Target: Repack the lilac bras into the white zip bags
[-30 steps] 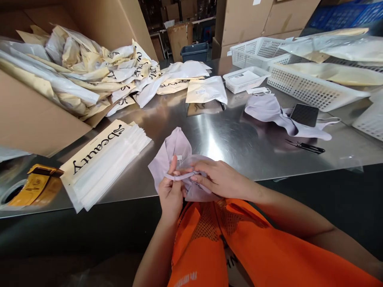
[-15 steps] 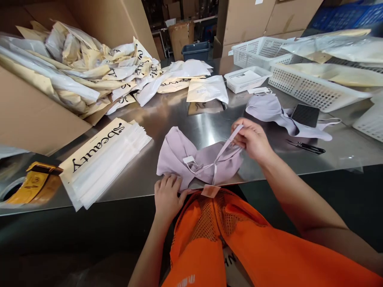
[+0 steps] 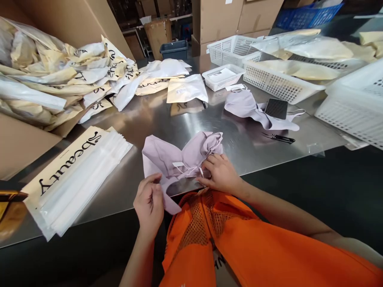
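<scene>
On the metal table [image 3: 122,187], the person's left hand [image 3: 149,201] grasps a lilac bra [image 3: 191,152] while the right hand [image 3: 220,172] touches it, grip unclear.

This appears to be a packing area in a warehouse or clothing workshop. A broad, shiny stainless-steel worktable [image 3: 254,155] spans the foreground. At the left, a large, open brown cardboard carton [image 3: 20,147] overflows with cream-and-clear plastic bags [image 3: 44,79], and near it lies a stack of flat cream-and-white bags [image 3: 80,171] lettered in black script. White perforated plastic baskets [image 3: 272,83] stand on the right, some bearing more bags. Soft lilac fabric garments [image 3: 158,153] with white tags point to clothing. Big, stacked brown cardboard boxes [image 3: 221,20], a dark grey plastic bin [image 3: 174,51] and a blue plastic crate [image 3: 314,16] occupy the background.
</scene>
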### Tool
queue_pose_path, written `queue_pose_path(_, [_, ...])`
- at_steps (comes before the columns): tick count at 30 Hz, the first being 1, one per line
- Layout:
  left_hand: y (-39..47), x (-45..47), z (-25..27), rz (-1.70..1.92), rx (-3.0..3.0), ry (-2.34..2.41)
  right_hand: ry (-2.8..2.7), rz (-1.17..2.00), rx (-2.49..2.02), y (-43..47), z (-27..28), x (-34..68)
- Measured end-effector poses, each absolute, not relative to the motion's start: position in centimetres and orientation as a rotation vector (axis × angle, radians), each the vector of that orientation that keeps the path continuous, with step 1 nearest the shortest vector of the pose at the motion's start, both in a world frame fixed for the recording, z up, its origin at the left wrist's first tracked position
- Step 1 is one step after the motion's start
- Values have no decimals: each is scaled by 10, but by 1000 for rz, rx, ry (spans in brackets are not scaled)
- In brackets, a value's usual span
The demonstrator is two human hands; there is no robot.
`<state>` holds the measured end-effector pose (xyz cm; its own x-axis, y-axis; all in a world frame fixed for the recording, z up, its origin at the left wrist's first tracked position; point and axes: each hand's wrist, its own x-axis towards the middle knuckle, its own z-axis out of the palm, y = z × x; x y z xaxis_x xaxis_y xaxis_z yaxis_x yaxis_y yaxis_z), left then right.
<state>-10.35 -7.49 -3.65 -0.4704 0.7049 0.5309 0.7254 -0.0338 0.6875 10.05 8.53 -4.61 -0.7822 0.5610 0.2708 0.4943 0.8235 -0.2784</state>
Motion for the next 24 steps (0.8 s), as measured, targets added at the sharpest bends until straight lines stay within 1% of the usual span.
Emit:
queue_pose_path(2, [-69,-105,-33,-1314,-1723,-2111,-2614,359,-839,75,-55,101])
queue_pose_path(3, [-64,-104,-31,-1229,-1767,-2075,-2556,470,-831,70,-57,102])
queue_pose_path(6, [-43,-86,-23,-1243,-1958,-2037,-2323,1005,-777,61,-57,105])
queue_pose_path(8, [-25,-68,-18,-1245,-2131,-2101,-2191,1316,-750,57,-53,108])
queue_pose_path(11, [1,-48,-16,-1035,-2301,-2285,-2117,1553,-722,57,-49,116])
queue_pose_path(14, [17,-45,-22,-935,-2399,-2424,-2161,1687,-741,64,-47,133])
queue_pose_path(18, [20,-46,-33,-890,-2473,-2410,-2185,1815,-793,71,-43,156])
queue_pose_path(21, [13,-38,-32,-855,-2414,-2370,-2259,1629,-856,72,-39,162])
queue_pose_path(22, [10,-34,-29,-900,-2363,-2331,-2276,1553,-873,72,-38,161])
queue_pose_path(24, [4,-28,-22,-1101,-2319,-2165,-2247,1492,-881,71,-38,158])
